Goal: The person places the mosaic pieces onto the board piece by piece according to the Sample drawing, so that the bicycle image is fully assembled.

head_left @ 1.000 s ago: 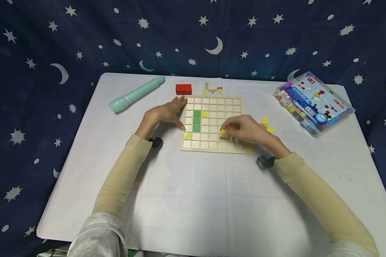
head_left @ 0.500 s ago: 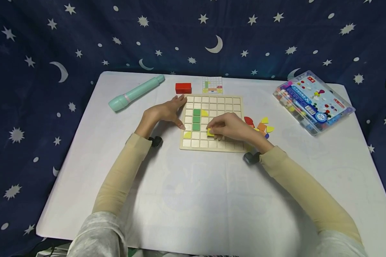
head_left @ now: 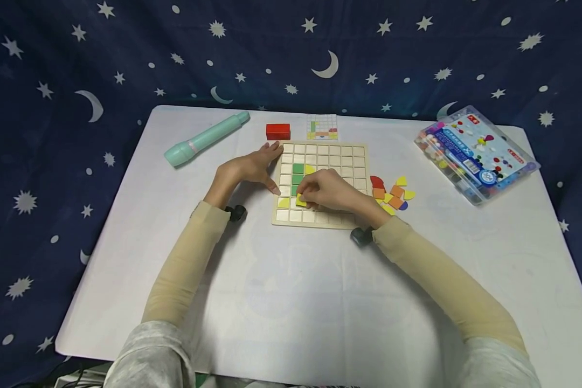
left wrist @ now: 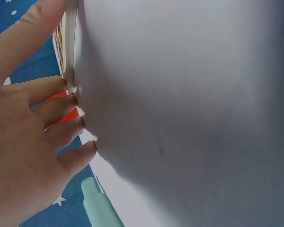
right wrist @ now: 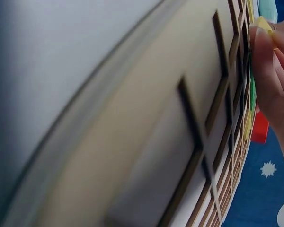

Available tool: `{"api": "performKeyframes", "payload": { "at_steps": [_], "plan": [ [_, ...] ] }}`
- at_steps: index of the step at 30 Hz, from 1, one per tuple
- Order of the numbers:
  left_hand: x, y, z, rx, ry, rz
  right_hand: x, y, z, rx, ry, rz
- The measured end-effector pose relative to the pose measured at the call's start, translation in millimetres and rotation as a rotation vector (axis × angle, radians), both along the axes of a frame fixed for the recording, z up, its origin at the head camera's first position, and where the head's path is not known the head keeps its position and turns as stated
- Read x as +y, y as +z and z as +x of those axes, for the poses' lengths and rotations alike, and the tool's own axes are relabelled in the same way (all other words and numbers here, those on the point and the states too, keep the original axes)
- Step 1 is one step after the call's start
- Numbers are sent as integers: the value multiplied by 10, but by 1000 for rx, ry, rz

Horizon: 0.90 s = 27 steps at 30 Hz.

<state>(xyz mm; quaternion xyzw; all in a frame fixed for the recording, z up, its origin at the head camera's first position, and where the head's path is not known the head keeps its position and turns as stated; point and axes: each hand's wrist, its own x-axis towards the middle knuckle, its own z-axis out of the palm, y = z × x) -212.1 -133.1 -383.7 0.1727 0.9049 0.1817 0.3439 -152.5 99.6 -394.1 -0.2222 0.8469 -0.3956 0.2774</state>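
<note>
Ok, head: R hand (head_left: 332,191) pinches flat yellow piece (head_left: 300,201) at pale wooden grid board (head_left: 322,150), beside green square tiles (head_left: 298,179); L hand (head_left: 249,168) spread at board's left edge. L wrist: fingers (left wrist: 76,161) apart, red oblong block (left wrist: 70,116) thru gaps. R wrist: piece gripped at fingertips (right wrist: 263,43).

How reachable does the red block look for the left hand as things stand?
Probably yes: the left hand rests along the edge of the wooden board, its fingers spread and grasping nothing. The red block sits just beyond them, with nothing visible in the way.
</note>
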Motion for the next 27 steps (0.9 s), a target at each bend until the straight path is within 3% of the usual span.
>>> {"api": "performKeyframes", "payload": {
  "at_steps": [18, 27],
  "plan": [
    [33, 10, 0, -9, 14, 9, -210, 2, 93, 180, 31, 102],
    [19, 18, 5, -6, 11, 1, -227, 2, 103, 166, 9, 105]
  ]
}}
